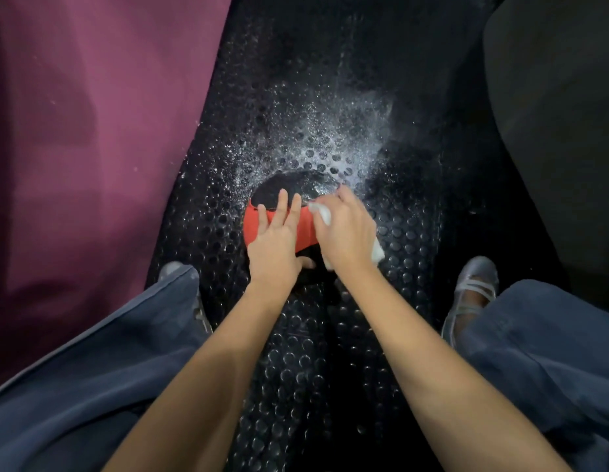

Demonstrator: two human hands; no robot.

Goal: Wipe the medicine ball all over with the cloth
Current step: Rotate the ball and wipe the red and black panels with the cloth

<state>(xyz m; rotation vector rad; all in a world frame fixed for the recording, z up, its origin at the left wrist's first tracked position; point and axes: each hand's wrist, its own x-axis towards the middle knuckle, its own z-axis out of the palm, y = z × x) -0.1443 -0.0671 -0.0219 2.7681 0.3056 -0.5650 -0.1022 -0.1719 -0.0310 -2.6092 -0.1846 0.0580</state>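
The medicine ball (279, 219), black with a red panel, sits on the studded black floor mat (330, 369) at the centre of the frame, just ahead of the person's knees. The left hand (275, 247) lies flat on the red panel with fingers spread wide and pointing toward the top of the frame, the thumb hooked round the near side; it steadies the ball and grips nothing. The right hand (347, 233) is closed around a white cloth (376, 255), whose bunched ends show at the fingertips and below the wrist, and presses it against the ball's right shoulder.

A fan of white spray droplets (316, 144) speckles the mat beyond the ball, toward the upper middle of the frame, and wet specks glint on the ball's far black cap.

A ball has no long axis, so the relation that matters is which surface faces the cloth. The far top and left flank lie away from the right hand; by my reading, the left hand must roll the ball to bring them round.
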